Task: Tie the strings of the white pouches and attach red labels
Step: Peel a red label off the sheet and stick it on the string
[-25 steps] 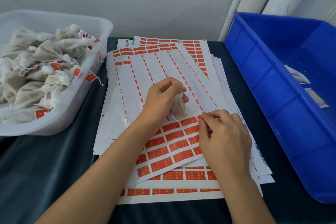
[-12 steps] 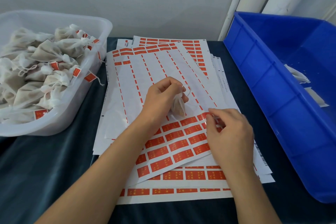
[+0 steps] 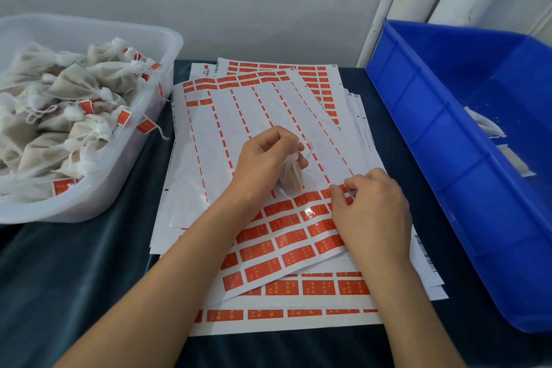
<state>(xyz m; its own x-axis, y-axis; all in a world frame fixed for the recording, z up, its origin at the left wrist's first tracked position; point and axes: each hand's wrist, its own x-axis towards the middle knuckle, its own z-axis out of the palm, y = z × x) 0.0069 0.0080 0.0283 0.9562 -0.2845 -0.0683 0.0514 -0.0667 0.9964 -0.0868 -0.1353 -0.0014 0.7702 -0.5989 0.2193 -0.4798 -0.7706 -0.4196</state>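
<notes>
Dangling a white pouch (image 3: 291, 177) by its string frees the left hand (image 3: 263, 155) while the right hand (image 3: 370, 209) pinches a red label (image 3: 339, 190) off the sheet (image 3: 239, 116).

A small white pouch (image 3: 291, 175) is hanging upright over the label sheets, its gathered neck and looping string (image 3: 307, 150) being pinched in the left hand (image 3: 265, 158). The top sheet (image 3: 268, 158) is lying mostly peeled, with red labels (image 3: 283, 236) remaining in its near rows, and the right hand (image 3: 370, 212) is pinching one label (image 3: 336, 190) at that block's far edge. More tied, labelled pouches (image 3: 59, 116) are lying heaped in the clear tub (image 3: 143, 164) at left.
</notes>
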